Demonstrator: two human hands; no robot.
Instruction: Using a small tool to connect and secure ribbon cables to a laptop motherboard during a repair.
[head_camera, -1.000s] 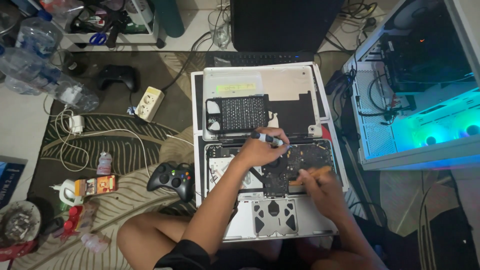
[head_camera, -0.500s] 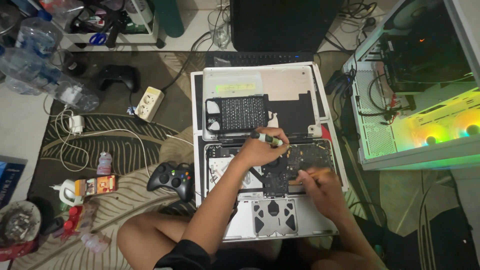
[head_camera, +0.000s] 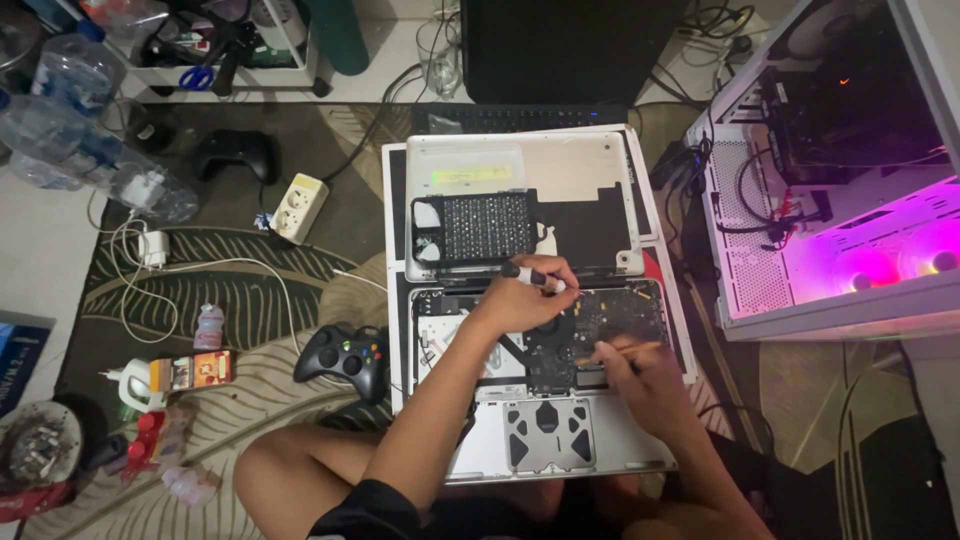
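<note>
An opened silver laptop (head_camera: 640, 445) lies bottom-up on the floor between my knees, its circuit board (head_camera: 625, 315) exposed. My left hand (head_camera: 525, 295) grips a small screwdriver (head_camera: 540, 278) over the board's upper middle. My right hand (head_camera: 645, 380) holds a thin brush-like stick (head_camera: 625, 349) with its tip over the board's lower right. Behind the laptop its removed bottom cover (head_camera: 570, 160) lies flat, with a black tray of screwdriver bits (head_camera: 475, 228) on it.
A white open computer case (head_camera: 830, 170) with pink-lit fans stands at the right. A black game controller (head_camera: 345, 357), a white power strip (head_camera: 300, 207), cables, plastic bottles (head_camera: 90, 110) and small containers lie on the patterned rug at the left. A black keyboard (head_camera: 520, 117) lies behind.
The fan lights in the case have turned from cyan through yellow-green to pink. Both hands stay over the board almost unmoved.
</note>
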